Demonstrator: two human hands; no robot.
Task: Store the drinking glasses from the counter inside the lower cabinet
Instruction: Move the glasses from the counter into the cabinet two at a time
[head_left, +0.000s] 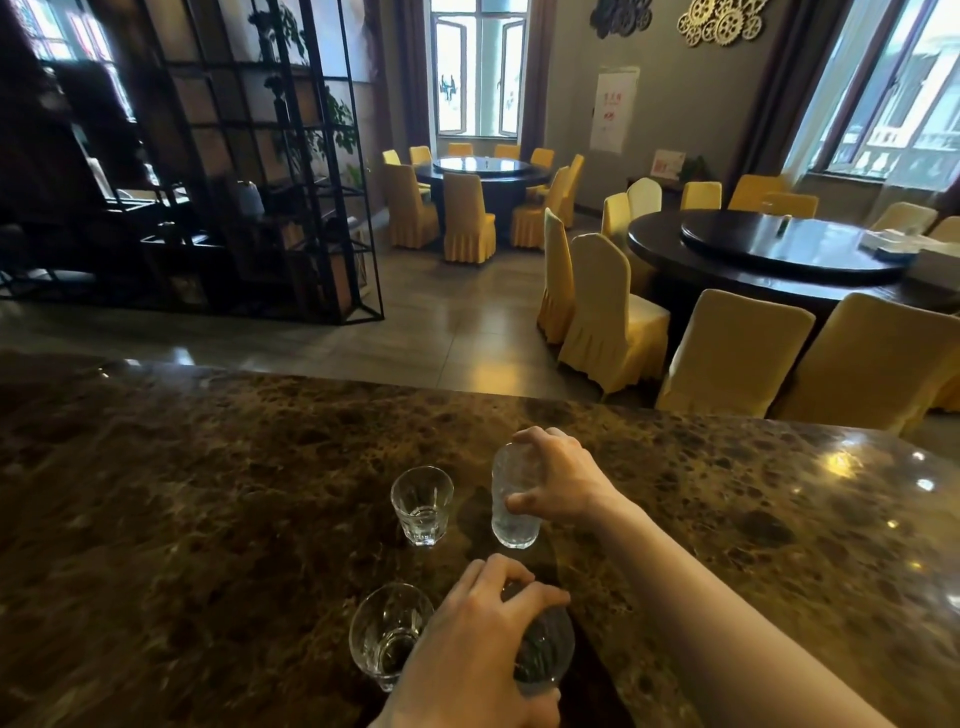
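Several clear drinking glasses stand on the brown marble counter (208, 493). My right hand (558, 480) grips the top of a tall frosted glass (511, 514) from above. My left hand (478, 639) wraps over a near glass (545, 649), covering its rim. A short glass (422, 505) stands free to the left of the tall one. Another free glass (387, 631) stands just left of my left hand. The lower cabinet is not in view.
Beyond the counter's far edge lies a tiled floor with round dark dining tables (779, 254) ringed by yellow-covered chairs (610, 317). A black metal shelf unit (249, 171) stands at the back left.
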